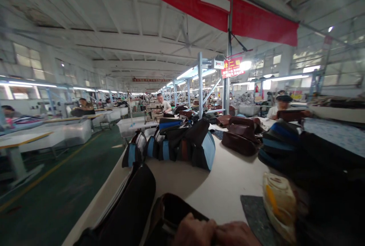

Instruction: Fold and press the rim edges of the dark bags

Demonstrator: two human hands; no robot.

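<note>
At the bottom edge of the head view, my left hand point(194, 230) is closed on the edge of a dark brown leather-like bag point(160, 214), whose open mouth faces up. Close against it, my right hand point(235, 234) also has its fingers closed at the bag's edge, though the frame cuts off the lower part of both hands. Left of the bag lies a large black padded piece point(125, 200). To the right, a yellowish plastic container point(279, 204) rests on a dark grey sheet point(253, 211).
A row of black and blue bags point(203, 149) stands across the pale table point(228, 173). Brown bags point(239, 141) lie behind, and black and blue pieces point(278, 143) are stacked at right. A person point(282, 107) sits beyond them. A green floor aisle point(71, 185) runs along the left.
</note>
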